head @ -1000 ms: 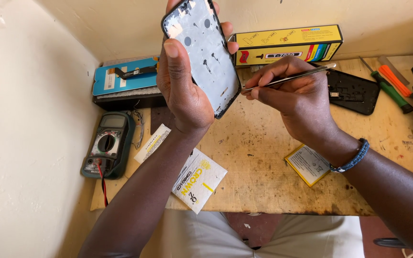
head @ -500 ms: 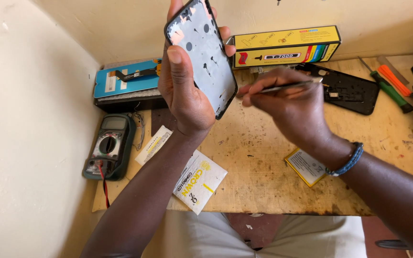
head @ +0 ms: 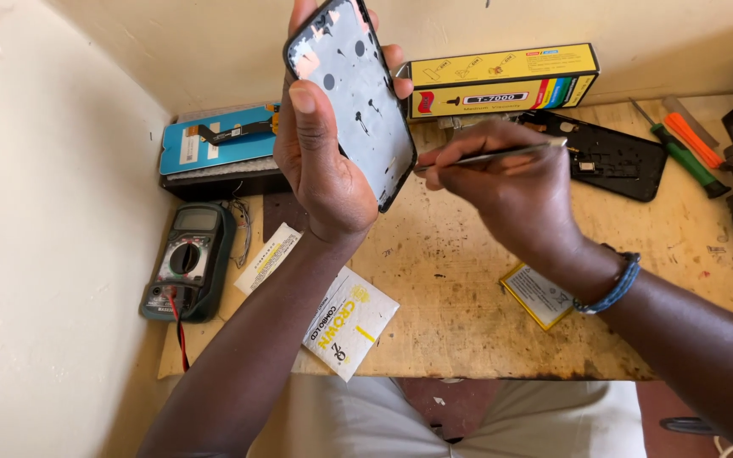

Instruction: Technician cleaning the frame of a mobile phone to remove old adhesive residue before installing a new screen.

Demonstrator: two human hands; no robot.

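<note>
Head view: left grip point(head: 324, 161) clamps glossy rounded phone frame point(head: 351, 97), raised above scuffed wooden desk point(head: 468, 288); right grip point(head: 502, 182) pinches thin metal tweezers point(head: 494, 155) beside frame edge.

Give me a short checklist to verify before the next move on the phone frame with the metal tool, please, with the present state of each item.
1. Left hand grips the phone frame firmly, thumb on its face: ok.
2. Right hand holds the thin metal tool: ok.
3. Tool tip touches the frame edge: cannot tell, the tip is hidden behind the frame.
4. Frame is lifted off the wooden table: ok.
5. Multimeter lies away from both hands: ok.
6. Table is tidy below the frame: not ok, paper packets lie there.
</note>
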